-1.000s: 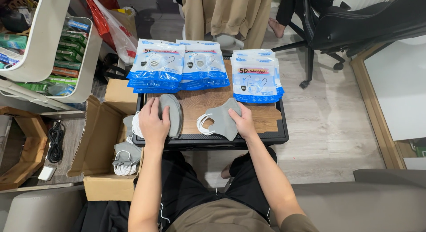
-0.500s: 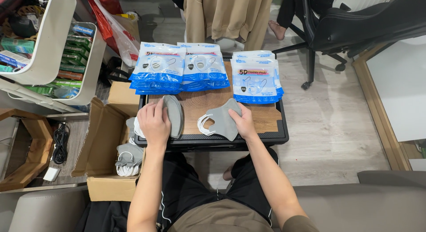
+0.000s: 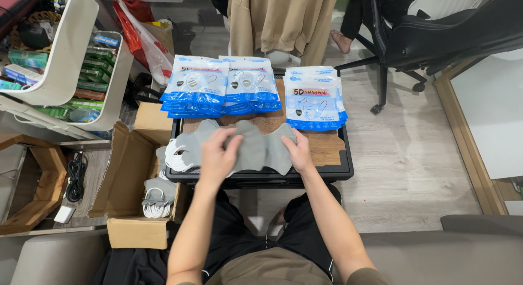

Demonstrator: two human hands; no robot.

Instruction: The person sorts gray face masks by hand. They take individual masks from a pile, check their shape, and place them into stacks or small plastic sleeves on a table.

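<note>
Grey masks [image 3: 256,149] lie on the worktop [image 3: 327,149]; left hand [image 3: 218,154] and right hand [image 3: 297,151] each pinch the stack's nine and three o'clock ends, fingers curled.

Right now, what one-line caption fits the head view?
Both hands, left hand and right hand, press grey face masks on a small table beside blue mask packets.

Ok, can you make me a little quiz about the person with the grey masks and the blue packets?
1. True or false: the left hand and right hand both touch the grey masks.
2. How many stacks of blue packets sit at the far side of the tray? A two, B three, C five.
3. What lies in the cardboard box?

Key: 1 true. 2 B. 3 more grey masks with white loops.
</note>
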